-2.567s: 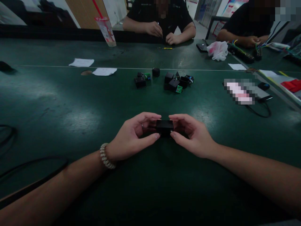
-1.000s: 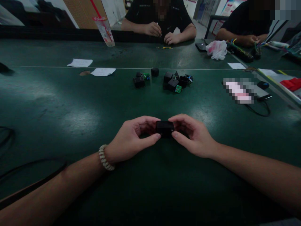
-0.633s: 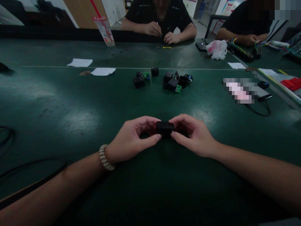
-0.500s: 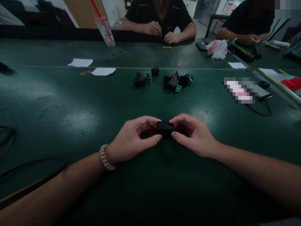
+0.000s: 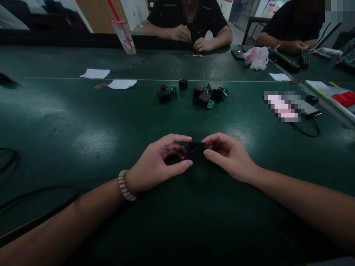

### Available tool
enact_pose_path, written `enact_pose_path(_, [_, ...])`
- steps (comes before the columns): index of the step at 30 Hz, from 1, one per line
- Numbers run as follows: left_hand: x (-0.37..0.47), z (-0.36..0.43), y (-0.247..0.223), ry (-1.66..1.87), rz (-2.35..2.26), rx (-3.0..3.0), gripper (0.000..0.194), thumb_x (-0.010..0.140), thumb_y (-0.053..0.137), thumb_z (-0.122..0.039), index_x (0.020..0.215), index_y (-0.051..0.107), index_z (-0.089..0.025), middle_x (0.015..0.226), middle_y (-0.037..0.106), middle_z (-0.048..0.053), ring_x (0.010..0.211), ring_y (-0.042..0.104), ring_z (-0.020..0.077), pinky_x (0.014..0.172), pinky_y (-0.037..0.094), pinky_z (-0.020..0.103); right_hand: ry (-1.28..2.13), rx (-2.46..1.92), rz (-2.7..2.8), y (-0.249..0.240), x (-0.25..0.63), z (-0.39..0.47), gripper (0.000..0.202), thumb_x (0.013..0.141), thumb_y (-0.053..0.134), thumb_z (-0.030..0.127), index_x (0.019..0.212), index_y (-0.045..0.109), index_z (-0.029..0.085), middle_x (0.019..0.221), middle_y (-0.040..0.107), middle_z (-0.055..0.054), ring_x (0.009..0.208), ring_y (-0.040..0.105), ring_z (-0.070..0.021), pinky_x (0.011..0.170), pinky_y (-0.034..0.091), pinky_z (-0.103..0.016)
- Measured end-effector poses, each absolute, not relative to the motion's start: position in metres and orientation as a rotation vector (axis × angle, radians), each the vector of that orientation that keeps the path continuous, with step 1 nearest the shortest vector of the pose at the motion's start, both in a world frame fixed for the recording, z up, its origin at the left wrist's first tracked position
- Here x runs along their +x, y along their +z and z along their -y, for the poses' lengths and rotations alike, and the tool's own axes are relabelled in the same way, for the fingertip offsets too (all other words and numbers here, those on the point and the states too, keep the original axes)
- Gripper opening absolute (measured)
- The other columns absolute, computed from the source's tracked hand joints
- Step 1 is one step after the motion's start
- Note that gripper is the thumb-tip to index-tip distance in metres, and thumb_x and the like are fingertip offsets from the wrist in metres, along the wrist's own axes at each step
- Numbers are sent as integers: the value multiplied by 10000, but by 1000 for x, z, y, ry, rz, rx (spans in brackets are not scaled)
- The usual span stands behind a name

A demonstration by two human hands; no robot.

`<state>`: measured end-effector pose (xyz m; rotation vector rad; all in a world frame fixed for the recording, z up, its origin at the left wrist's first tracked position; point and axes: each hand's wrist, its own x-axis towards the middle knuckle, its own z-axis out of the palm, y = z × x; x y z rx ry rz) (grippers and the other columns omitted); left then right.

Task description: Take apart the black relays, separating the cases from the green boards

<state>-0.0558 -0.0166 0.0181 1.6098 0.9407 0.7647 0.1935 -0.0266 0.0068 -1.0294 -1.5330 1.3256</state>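
Desk (image 5: 172, 221), dark green and dully reflective, seen from above. At center, near side: small black block (image 5: 197, 150), between the two hands, with small bright points on its near face. Right hand (image 5: 232, 157) closed on the block's right end, thumb against the near side, forefinger curled over toward the far edge. Left hand (image 5: 159, 159) loosely opened around the left end, thumb and forefinger well parted, tips free of the block; contact of the folded fingers impossible to tell. On the left wrist, a coiled pale bracelet (image 5: 126, 186). Beyond the hands, toward the middle of the desk: black housings (image 5: 164, 96) at left with a green circuit board (image 5: 173, 89) just beside, a single black cube (image 5: 183, 84), and at right a heap of black parts (image 5: 204, 98) with a second green board (image 5: 210, 104) at its front. Farther left, two sheets of white paper (image 5: 122, 84); behind, a tilted-looking clear cup (image 5: 124, 37) with red straw (image 5: 113, 9). At upper right, a crumpled plastic bag (image 5: 256, 58). Across the desk, a co-worker's hand (image 5: 181, 34) around a slender tool.
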Motion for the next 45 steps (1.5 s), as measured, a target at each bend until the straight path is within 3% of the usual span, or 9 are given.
enact_pose_path(8, [-55, 16, 16, 797, -895, 1583, 436, 858, 842, -214, 1261, 684, -162, 1113, 812, 87, 973, 800, 204, 901, 671, 346, 1349, -929, 1557, 2, 195, 28, 271, 951, 743, 272, 1202, 667, 200, 1142, 716, -73, 754, 692, -116, 630, 599, -260])
enact_pose_path(13, [-54, 16, 21, 834, -945, 1565, 428, 856, 848, -236, 1249, 689, -182, 1171, 807, 83, 977, 794, 193, 870, 670, 314, 1341, -891, 1595, 3, 196, 30, 443, 875, 820, 187, 1264, 614, 244, 1166, 687, -50, 815, 715, -119, 693, 631, -255])
enact_pose_path(17, [-53, 15, 24, 830, -966, 1575, 298, 883, 820, -260, 1152, 716, -185, 1124, 823, 70, 1008, 800, 204, 917, 668, 324, 1333, -872, 1602, 4, 195, 31, 515, 824, 866, 168, 1262, 611, 258, 1146, 701, -37, 814, 724, -121, 703, 637, -261])
enact_pose_path(23, [-54, 14, 22, 808, -986, 1555, 274, 920, 791, -294, 1158, 718, -180, 1103, 828, 75, 982, 803, 194, 876, 667, 293, 1271, -903, 1639, 4, 194, 31, 414, 831, 854, 178, 1182, 643, 238, 902, 723, 1, 771, 729, -148, 735, 647, -309])
enact_pose_path(32, [-54, 15, 26, 822, -944, 1511, 406, 845, 868, -266, 1208, 716, -165, 1130, 820, 95, 981, 796, 199, 878, 667, 307, 1329, -920, 1567, 1, 195, 30, 385, 846, 858, 237, 1178, 662, 225, 1102, 769, -58, 867, 747, -158, 779, 644, -318])
enact_pose_path(37, [-55, 16, 22, 868, -880, 1487, 463, 788, 917, -222, 1205, 720, -169, 1125, 807, 88, 939, 789, 189, 858, 673, 315, 1381, -950, 1544, 3, 196, 30, 327, 863, 831, 229, 1142, 661, 213, 1075, 768, -56, 865, 753, -153, 784, 640, -310])
enact_pose_path(45, [-54, 17, 24, 851, -900, 1524, 383, 823, 882, -228, 1165, 717, -172, 1118, 806, 85, 965, 783, 206, 894, 663, 346, 1414, -967, 1509, 3, 196, 29, 292, 873, 829, 237, 1115, 671, 198, 1034, 759, -49, 830, 746, -135, 760, 628, -283])
